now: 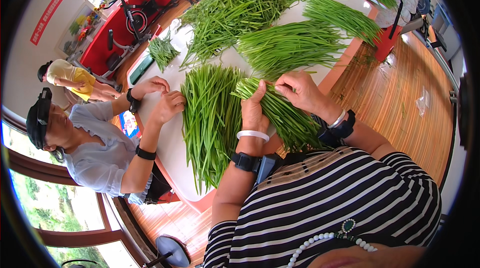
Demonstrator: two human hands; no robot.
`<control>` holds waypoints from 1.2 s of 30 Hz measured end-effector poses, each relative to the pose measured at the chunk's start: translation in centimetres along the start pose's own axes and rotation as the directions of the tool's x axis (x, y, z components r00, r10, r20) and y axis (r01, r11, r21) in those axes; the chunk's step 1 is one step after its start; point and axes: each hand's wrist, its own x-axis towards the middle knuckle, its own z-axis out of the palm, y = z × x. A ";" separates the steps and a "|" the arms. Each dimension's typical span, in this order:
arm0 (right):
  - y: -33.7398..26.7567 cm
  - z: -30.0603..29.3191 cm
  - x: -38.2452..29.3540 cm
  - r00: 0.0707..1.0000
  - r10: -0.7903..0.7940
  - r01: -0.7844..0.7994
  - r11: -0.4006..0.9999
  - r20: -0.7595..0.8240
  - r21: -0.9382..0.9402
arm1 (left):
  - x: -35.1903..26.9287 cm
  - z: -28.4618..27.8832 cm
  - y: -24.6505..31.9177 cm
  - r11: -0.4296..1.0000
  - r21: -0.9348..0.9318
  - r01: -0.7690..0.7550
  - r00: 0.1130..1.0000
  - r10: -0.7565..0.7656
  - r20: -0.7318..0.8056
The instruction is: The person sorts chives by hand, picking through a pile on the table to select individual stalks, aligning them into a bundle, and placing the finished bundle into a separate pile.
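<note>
My left hand [255, 109] is wrapped around a bundle of green garlic chives [290, 119], thumb on top near the pale cut ends. The leafy ends of the bundle slant down to the right, against my striped shirt. Just right of the pale ends is my right hand [302, 93], its thumb and index finger drawn together. Whether a thin stalk lies between those fingertips is too small to tell. A thick pile of chives [212, 125] lies on the table left of my left hand. Beyond my hands another sheaf of chives [292, 46] is spread out.
Loose chives [232, 16] heap across the far part of the white table [168, 148], beside another sheaf [341, 16]. A co-worker [101, 148] sits at the left, both hands by the near pile. A dark green case [141, 69] lies near the table's left edge. Other people are farther back.
</note>
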 end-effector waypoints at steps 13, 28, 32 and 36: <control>5.0 -0.9 3.0 0.997 0.024 0.013 0.888 0.074 -0.460 | 0.0 -0.1 -0.1 0.997 -0.069 0.034 0.997 -0.029 0.073; 4.0 -0.7 1.8 0.952 0.293 -0.304 0.939 0.093 0.157 | 0.1 0.2 -0.2 0.996 -0.087 0.022 0.999 -0.020 0.026; 2.1 -0.8 1.6 0.930 0.228 -0.317 0.894 0.288 0.318 | 0.4 -0.6 0.1 0.999 0.007 0.051 0.998 -0.051 0.030; 5.3 -2.6 2.2 0.962 0.264 -0.265 0.964 0.077 0.010 | 0.2 -0.3 -0.1 0.995 0.052 0.090 0.994 -0.093 0.055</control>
